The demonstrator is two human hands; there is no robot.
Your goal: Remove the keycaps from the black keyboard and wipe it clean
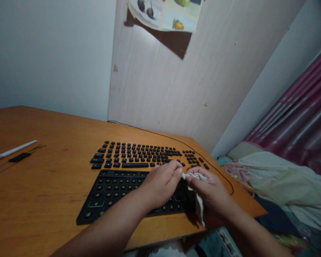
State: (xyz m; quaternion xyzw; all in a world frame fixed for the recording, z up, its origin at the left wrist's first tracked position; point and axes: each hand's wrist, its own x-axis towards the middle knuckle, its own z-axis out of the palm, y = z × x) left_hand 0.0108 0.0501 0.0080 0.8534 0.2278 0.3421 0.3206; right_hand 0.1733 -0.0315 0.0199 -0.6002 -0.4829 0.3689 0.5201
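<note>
A whitish cloth [199, 205] is bunched between my two hands above the right part of a black keyboard base [117, 191]. My left hand [164, 178] pinches one twisted end of it, fingers closed. Wrapped round the cloth's other side is my right hand [210, 185], with a loose strip hanging down past the desk's front edge. The base has its keycaps off, showing rows of small switch posts. Behind it the loose black keycaps [135, 153] lie in keyboard order on the desk. My hands and forearms hide part of the base and some caps.
On the wooden desk [48, 200], a white pen-like stick [13, 151] and a small black piece with thin wires [20, 157] lie at the left. A black cable [160, 134] runs along the back and right. Bedding [278, 175] is at the right.
</note>
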